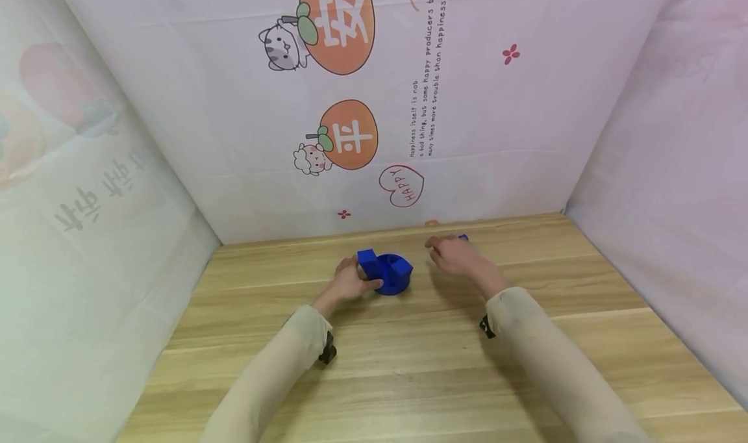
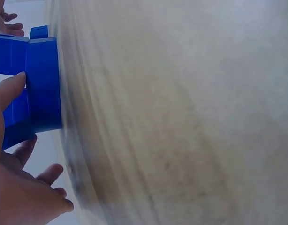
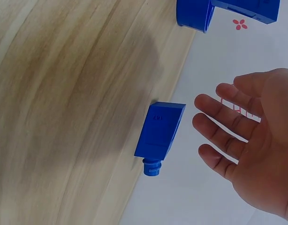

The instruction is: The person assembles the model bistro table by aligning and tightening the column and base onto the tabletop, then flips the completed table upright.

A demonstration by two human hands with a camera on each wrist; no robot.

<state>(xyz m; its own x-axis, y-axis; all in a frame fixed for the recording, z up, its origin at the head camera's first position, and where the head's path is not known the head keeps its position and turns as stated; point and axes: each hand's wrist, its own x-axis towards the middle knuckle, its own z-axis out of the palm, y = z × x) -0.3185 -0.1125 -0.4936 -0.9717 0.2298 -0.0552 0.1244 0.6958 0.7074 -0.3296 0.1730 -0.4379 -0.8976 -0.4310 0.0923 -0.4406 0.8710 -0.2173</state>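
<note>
A blue round plastic base (image 1: 392, 288) with angled blocks rising from it stands on the table left of the right hand. My left hand (image 1: 349, 283) holds it from the left side, the thumb at its near face and the fingers behind; in the left wrist view the thumb (image 2: 11, 89) lies against the blue part. My right hand (image 1: 460, 256) is apart from the base, its fingers slightly bent and nothing in them. Close to that hand lies a loose blue wedge-shaped block (image 3: 159, 131) with a short round peg, mostly covered by the hand in the head view.
The wood-grain table (image 1: 397, 371) ends at a white printed cloth wall (image 1: 245, 189) just behind the blue parts. More cloth walls close in on the left (image 1: 87, 248) and right (image 1: 660, 189).
</note>
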